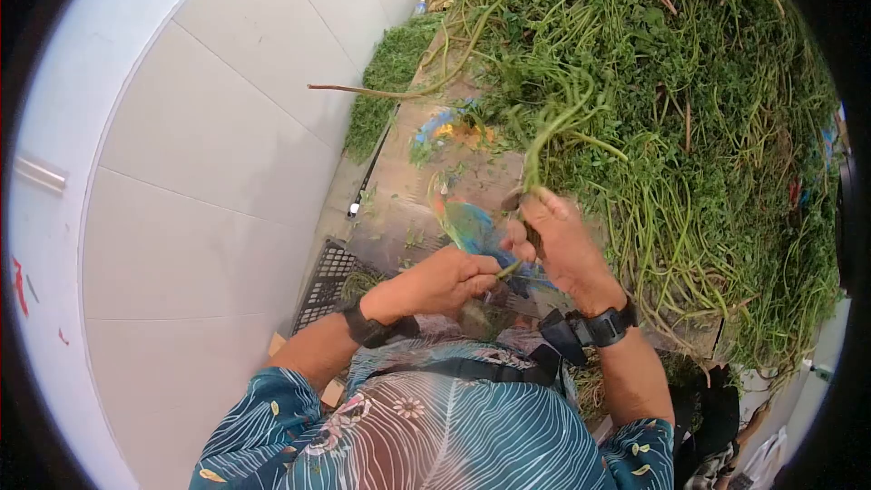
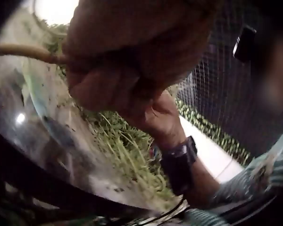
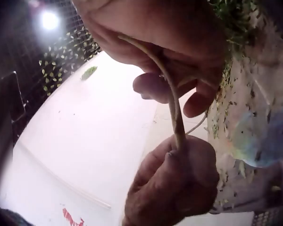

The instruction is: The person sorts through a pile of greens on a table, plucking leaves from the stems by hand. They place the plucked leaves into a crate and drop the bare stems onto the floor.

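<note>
In the head view, the left hand was closed into a fist around a green stem, whose end poked out toward the other hand. The right hand, fingers bent, pinched a few long green stalks that rose away from it along the edge of a big heap of greens. Both hands were above the near part of a counter, beside a blue, green and orange patch. One long stem with a reddish end stuck out from the heap toward the pale panelled wall. A black crate stood at the counter's left side, and dark bands circled both wrists.

In the left wrist view, the left hand filled the upper middle in shadow, its fingers folded; a stem jutted from it to the left. Loose greens lay on the counter below.

In the right wrist view, the stem ran up from the left hand's curled fingers and across the right hand's bent ones. Whether it joined the stalks could not be told. Leaf scraps dotted the counter alongside.
</note>
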